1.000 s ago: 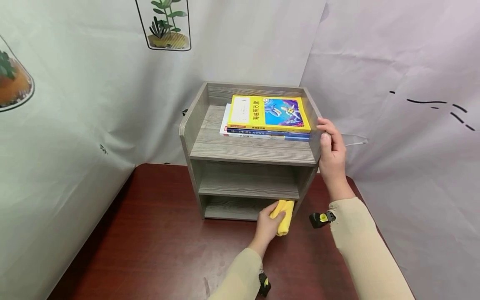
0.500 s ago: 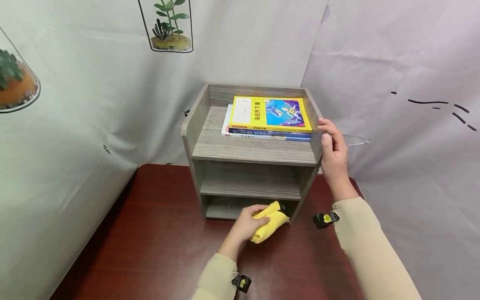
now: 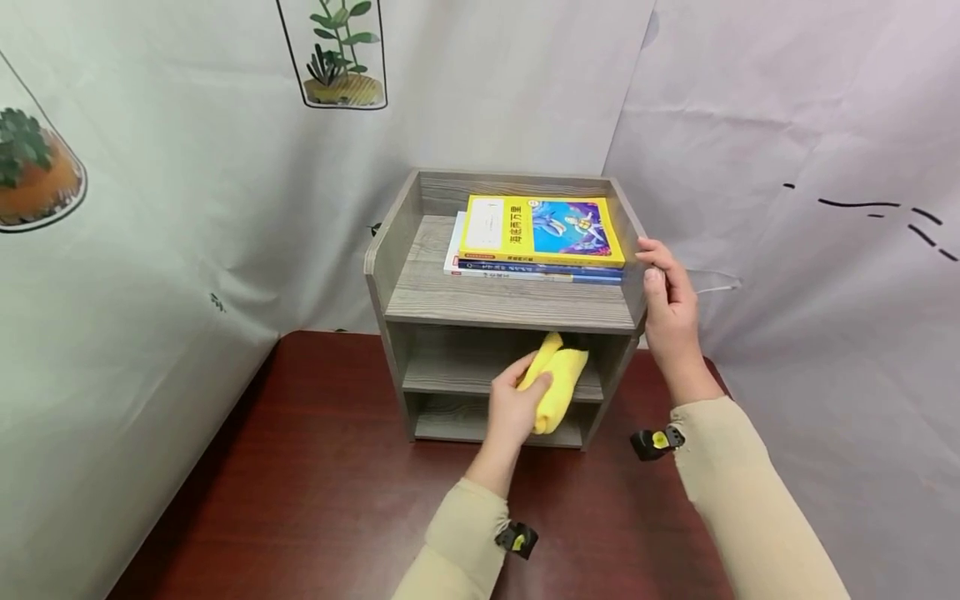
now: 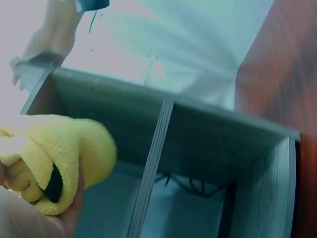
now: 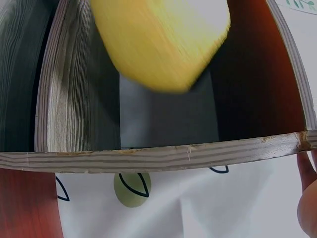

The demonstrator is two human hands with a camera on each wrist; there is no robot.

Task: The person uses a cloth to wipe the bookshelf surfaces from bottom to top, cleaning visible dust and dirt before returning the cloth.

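Note:
A folded yellow cloth (image 3: pixel 564 385) is gripped by my left hand (image 3: pixel 513 410) in front of the grey wooden shelf (image 3: pixel 502 308), at the opening of its middle compartment. In the left wrist view the cloth (image 4: pixel 94 148) appears thick and fuzzy, with a dark patch inside its fold that I cannot identify. My right hand (image 3: pixel 670 312) grips the upper right side panel of the shelf, thumb on the front edge and fingers over the outside. From the right wrist, the cloth (image 5: pixel 163 44) is blurred and near the compartment's mouth.
Several books (image 3: pixel 536 233) lie stacked on the shelf's top board, a yellow-covered one uppermost. The shelf stands near the back of a dark red table (image 3: pixel 322 467). White fabric walls (image 3: pixel 187 208) with printed plants surround it. A cable (image 4: pixel 193 187) shows behind the shelf.
My left hand has carried the cloth from the bottom compartment's right end, leftward and then up to the middle compartment. The right hand keeps its hold on the side panel.

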